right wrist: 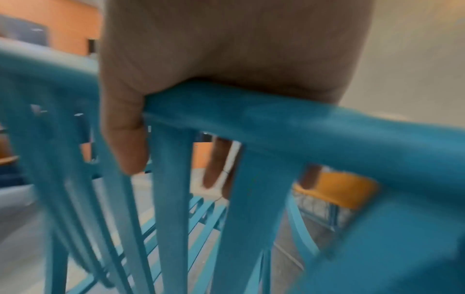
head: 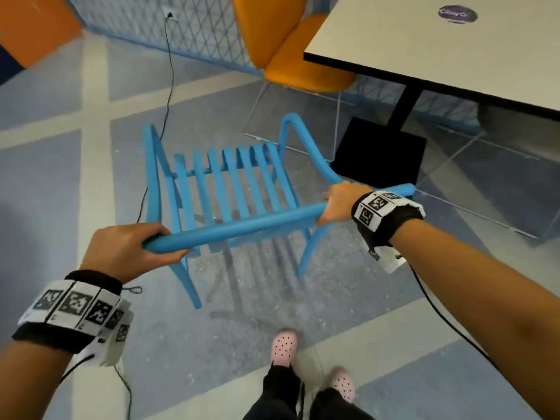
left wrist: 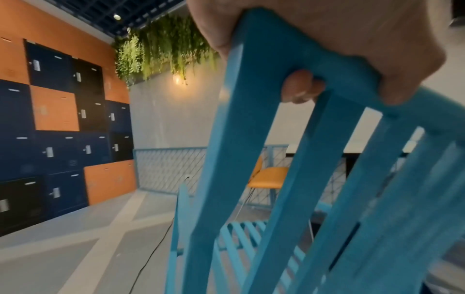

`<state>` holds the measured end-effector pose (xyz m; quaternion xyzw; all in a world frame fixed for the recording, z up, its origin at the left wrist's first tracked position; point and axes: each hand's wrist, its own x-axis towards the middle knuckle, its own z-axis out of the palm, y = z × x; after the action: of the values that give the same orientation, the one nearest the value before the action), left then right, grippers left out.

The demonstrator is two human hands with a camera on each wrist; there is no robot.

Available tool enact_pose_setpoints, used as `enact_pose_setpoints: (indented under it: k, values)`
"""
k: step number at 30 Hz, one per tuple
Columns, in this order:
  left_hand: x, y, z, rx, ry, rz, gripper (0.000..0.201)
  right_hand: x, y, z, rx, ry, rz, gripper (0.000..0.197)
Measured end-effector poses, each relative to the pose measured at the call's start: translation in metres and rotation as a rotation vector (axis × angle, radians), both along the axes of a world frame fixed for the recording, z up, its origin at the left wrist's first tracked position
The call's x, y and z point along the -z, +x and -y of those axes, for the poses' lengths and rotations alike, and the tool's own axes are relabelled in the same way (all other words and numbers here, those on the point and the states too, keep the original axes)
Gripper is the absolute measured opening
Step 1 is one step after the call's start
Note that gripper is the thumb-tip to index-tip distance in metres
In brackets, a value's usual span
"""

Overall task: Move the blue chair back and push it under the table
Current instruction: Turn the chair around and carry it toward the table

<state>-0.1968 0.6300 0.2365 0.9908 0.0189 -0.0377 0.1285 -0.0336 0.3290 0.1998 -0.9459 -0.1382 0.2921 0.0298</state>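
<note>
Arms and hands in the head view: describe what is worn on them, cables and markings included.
Both forearms are bare, with no sleeves or gloves. The left hand and right hand each have a black wrist strap carrying white panels printed with square black-and-white markers. A thin black cable trails from each wristband.

On the desk (head: 394,34) there is a round purple sticker (head: 457,14) with light letters, but the word is too blurred to read with certainty. The wrist bands (head: 72,307) carry only black-and-white square code patterns, no words.
</note>
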Motion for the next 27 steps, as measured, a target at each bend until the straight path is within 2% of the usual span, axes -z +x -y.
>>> enact_pose_setpoints:
  k: [2,6,9,13,17,18,21,25,27]
  values:
    - [0.017,-0.017,-0.004,-0.049,0.009,-0.037,0.063,-0.001,0.001,-0.005,-0.054,-0.026,0.038,0.046]
    - [0.056,-0.054,0.001,-0.166,0.015,-0.041,0.056,0.012,-0.008,-0.023,-0.198,-0.014,0.112,0.024]
    - [0.071,-0.066,0.005,-0.198,0.035,0.012,0.050,0.023,-0.006,-0.028,-0.280,-0.053,0.123,0.027]
    - [0.068,-0.060,0.015,-0.296,0.065,-0.080,0.038,0.026,0.002,-0.021,-0.323,-0.043,0.117,0.033]
    - [0.068,-0.028,0.042,-0.202,0.419,-0.210,0.053,0.023,0.024,0.019,-0.249,-0.094,0.219,0.041]
    - [0.068,-0.014,0.052,-0.179,0.406,-0.264,0.054,0.023,0.030,0.030,-0.235,-0.120,0.245,0.036]
    - [0.074,0.011,0.073,-0.203,0.133,-0.393,0.044,0.018,0.036,0.044,-0.200,-0.107,0.211,0.025]
    - [0.079,-0.003,0.075,-0.211,0.144,-0.287,0.026,0.015,0.015,0.061,-0.199,-0.019,0.150,0.028]
    - [0.080,-0.012,0.081,-0.176,0.148,-0.239,0.027,0.017,-0.011,0.081,-0.209,-0.031,0.166,0.026]
